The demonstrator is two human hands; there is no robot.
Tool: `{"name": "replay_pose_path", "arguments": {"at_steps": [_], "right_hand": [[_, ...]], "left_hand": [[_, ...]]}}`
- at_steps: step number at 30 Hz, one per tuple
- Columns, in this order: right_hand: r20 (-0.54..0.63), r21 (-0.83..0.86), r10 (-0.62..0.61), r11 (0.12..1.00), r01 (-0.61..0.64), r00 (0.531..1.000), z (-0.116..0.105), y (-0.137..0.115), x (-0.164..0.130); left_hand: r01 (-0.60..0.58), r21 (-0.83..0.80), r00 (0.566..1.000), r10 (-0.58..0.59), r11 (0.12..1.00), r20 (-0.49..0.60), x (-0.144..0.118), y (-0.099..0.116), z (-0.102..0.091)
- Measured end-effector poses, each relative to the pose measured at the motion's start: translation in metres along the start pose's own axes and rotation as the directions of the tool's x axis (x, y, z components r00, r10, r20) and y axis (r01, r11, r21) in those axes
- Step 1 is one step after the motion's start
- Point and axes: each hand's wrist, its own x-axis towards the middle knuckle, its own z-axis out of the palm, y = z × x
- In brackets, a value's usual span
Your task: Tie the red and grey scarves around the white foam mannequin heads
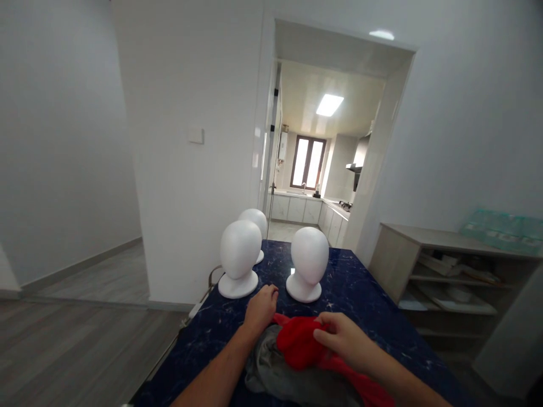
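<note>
A red cloth (299,342) lies bunched with a grey cloth (275,373) at the near side of the dark blue marbled table (365,316). My right hand (341,336) pinches the red cloth between thumb and fingers. Just left of it, my left hand (261,307) is closed with curled fingers by the cloth's far edge; what it grips, if anything, is hidden. Beyond my hands stand white mannequin heads on round bases: one at the left (241,251), another partly behind it (255,217), and a third at the right (310,257).
To the right stands a wooden shelf unit (418,232) with papers and trays inside and a teal-wrapped pack (500,229) on top. A cable (211,277) runs along the table's left edge. Past the table, a doorway opens into a kitchen with a window (308,161).
</note>
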Motion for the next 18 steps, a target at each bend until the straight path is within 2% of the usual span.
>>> {"name": "replay_pose_path", "arguments": {"at_steps": [3,5,7,8,9,11,12,13,14,15,18], "right_hand": [[-0.045,-0.356,-0.094,0.932,0.072,0.995,-0.055,0.023,-0.019],[-0.081,-0.422,-0.118,0.904,0.074,0.990,-0.092,0.043,-0.025],[-0.215,-0.419,-0.121,0.908,0.020,0.969,-0.122,0.070,-0.025],[-0.333,-0.422,-0.130,0.906,-0.024,0.934,-0.134,0.086,-0.023],[-0.468,-0.425,-0.151,0.902,-0.072,0.871,-0.142,0.103,-0.019],[-0.697,-0.413,-0.205,0.898,-0.150,0.688,-0.152,0.136,-0.009],[-0.766,-0.398,-0.221,0.900,-0.175,0.604,-0.153,0.151,-0.004],[-0.808,-0.383,-0.228,0.904,-0.191,0.543,-0.153,0.165,0.001],[-0.831,-0.373,-0.231,0.906,-0.199,0.506,-0.153,0.175,0.006],[-0.837,-0.373,-0.234,0.905,-0.203,0.494,-0.151,0.183,0.010],[-0.808,-0.414,-0.267,0.892,-0.184,0.526,-0.149,0.194,0.016]], "left_hand": [[0.007,-0.008,1.000,-0.007,1.000,0.012,0.000,0.001,0.000],[-0.001,-0.019,1.000,0.001,1.000,0.008,0.000,0.002,0.001],[-0.033,-0.043,0.999,0.032,0.999,-0.022,0.001,0.003,0.003],[-0.059,-0.057,0.997,0.057,0.997,-0.047,0.002,0.004,0.005],[-0.089,-0.072,0.993,0.084,0.993,-0.078,0.003,0.005,0.008],[-0.146,-0.101,0.982,0.132,0.984,-0.132,0.009,0.008,0.015],[-0.166,-0.120,0.979,0.149,0.979,-0.141,0.013,0.011,0.019],[-0.171,-0.145,0.980,0.153,0.974,-0.127,0.018,0.014,0.023],[-0.159,-0.178,0.985,0.144,0.971,-0.092,0.024,0.017,0.027],[-0.128,-0.216,0.992,0.122,0.968,-0.041,0.031,0.021,0.031],[-0.025,-0.328,0.997,0.047,0.944,0.061,0.055,0.033,0.042]]}}
